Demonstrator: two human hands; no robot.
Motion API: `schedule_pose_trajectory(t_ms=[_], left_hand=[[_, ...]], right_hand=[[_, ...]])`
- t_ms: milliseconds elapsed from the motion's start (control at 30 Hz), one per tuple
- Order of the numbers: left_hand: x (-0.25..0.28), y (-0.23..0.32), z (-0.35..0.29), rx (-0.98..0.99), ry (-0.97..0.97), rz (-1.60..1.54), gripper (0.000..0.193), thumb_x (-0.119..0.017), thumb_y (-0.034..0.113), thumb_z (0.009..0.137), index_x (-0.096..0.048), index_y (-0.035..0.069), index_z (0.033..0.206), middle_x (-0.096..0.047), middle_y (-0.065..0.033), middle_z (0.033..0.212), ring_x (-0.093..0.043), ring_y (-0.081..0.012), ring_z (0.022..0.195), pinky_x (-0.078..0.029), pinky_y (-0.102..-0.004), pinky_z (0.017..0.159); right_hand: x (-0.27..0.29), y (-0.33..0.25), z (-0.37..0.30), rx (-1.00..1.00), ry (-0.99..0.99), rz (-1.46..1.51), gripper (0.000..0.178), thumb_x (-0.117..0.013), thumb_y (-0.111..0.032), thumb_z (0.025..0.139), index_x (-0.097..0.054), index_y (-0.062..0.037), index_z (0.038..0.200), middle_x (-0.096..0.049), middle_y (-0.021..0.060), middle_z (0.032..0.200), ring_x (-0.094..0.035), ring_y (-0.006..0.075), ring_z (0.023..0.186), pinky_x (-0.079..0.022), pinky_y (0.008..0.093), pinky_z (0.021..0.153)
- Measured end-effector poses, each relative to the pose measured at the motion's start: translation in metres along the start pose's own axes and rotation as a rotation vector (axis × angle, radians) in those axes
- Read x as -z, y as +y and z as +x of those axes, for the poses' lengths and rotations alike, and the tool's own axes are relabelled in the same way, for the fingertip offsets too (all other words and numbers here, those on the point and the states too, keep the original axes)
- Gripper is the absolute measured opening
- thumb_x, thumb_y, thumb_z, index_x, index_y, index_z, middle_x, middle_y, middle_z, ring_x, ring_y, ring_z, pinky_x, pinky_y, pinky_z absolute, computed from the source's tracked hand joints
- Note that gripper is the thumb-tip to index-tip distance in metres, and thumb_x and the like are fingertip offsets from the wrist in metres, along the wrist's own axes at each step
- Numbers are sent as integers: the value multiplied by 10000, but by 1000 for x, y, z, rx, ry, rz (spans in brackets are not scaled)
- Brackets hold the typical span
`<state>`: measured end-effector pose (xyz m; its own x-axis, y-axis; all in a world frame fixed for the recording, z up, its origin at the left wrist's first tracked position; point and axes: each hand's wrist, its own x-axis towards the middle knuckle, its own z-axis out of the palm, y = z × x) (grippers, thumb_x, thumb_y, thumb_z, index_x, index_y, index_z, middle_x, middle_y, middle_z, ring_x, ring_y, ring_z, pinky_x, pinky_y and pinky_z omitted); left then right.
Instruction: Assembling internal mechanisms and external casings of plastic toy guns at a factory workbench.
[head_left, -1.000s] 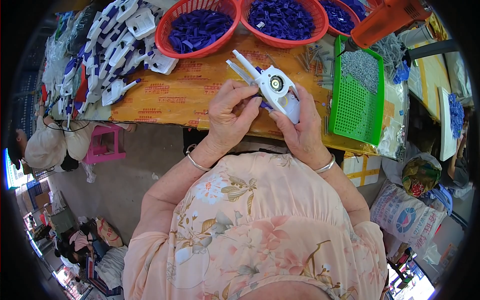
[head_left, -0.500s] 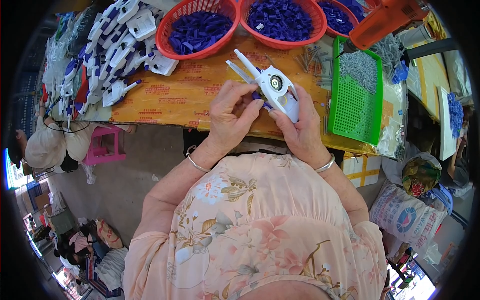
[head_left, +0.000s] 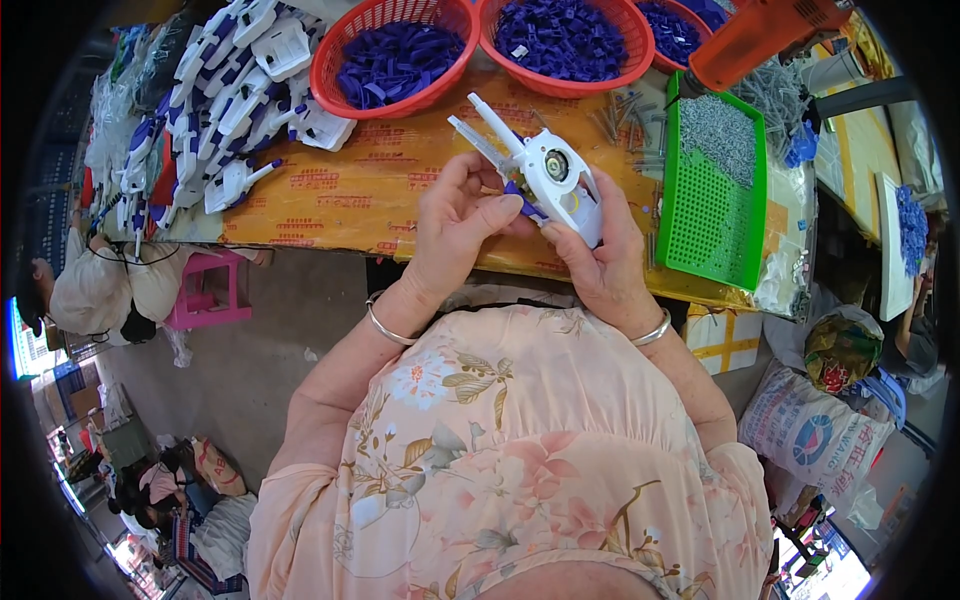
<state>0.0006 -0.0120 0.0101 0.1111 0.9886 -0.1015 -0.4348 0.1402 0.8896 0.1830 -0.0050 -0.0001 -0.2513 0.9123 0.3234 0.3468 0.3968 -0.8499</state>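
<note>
A white plastic housing with a round dark centre sits over the near part of the table, tilted up to the left. From its top end juts a white rod, with a clear plastic strip alongside. My right hand is closed around the housing's lower right side, thumb near its bottom edge. At the left side my left hand pinches a small blue plastic part against the housing; its fingertips are partly hidden behind it.
Red baskets of blue parts stand at the back. A green tray of small metal pieces lies on the right, under an orange power tool. White-and-blue units are heaped at the left. Loose screws lie near the tray.
The clear strip has shifted slightly left and up, and the housing has turned a little. My left fingers have moved along the blue part. The orange tool has swung slightly left.
</note>
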Motion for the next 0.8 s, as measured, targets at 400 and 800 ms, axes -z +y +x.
schedule_pose_trajectory(t_ms=[400,800], left_hand=[[2,1,3,117,-96,-201,435,-537,61,881,-374,-12,1279,-545,-139,1116,-618,-196,922,-559,-327,760],[16,-5,6,244,-136,-224,445,-544,-12,823,-420,-1,1251,-596,-165,1065,-654,-265,838,-581,-378,683]], right_hand=[[1,0,0,10,-10,3,632,-710,-209,792,-385,76,1253,-533,230,1078,-554,339,959,-455,377,826],[2,-2,1,25,-33,29,614,-708,-130,742,-400,65,1236,-522,212,1062,-546,327,952,-444,378,832]])
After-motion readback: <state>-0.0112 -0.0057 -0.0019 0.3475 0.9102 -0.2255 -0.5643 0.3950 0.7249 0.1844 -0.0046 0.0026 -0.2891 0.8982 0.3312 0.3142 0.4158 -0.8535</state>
